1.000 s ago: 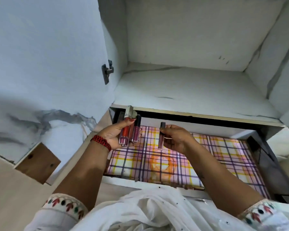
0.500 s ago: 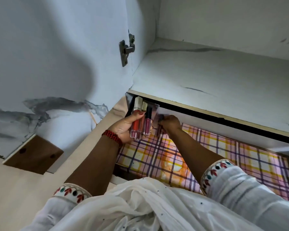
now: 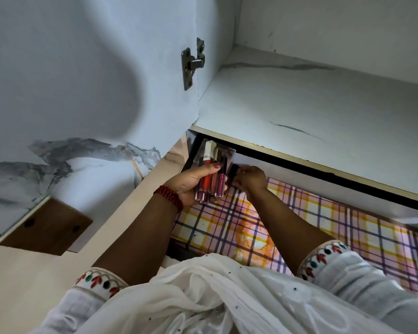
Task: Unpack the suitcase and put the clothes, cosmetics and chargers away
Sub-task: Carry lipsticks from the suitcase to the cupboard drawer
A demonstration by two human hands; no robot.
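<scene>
My left hand [image 3: 191,183] grips a bundle of several lip gloss tubes [image 3: 210,174], red, pink and mauve, upright with their caps up, above the far left corner of an open drawer [image 3: 348,227]. My right hand [image 3: 250,180] is just to the right of the bundle and pinches one dark-capped lip gloss tube [image 3: 233,171] low at the drawer's back left corner. The drawer's floor has a pink, yellow and purple checked liner. Most of the single tube is hidden by my fingers.
A white marbled shelf [image 3: 311,104] of the wardrobe lies right above the drawer. The open wardrobe door [image 3: 82,92] with its metal hinge [image 3: 191,63] stands at the left. My white scarf and sleeves cover the drawer's near edge.
My right hand has carried the single tube left and back into the drawer's far left corner, beside the bundle. The view has swung left and closer. The left hand keeps its hold.
</scene>
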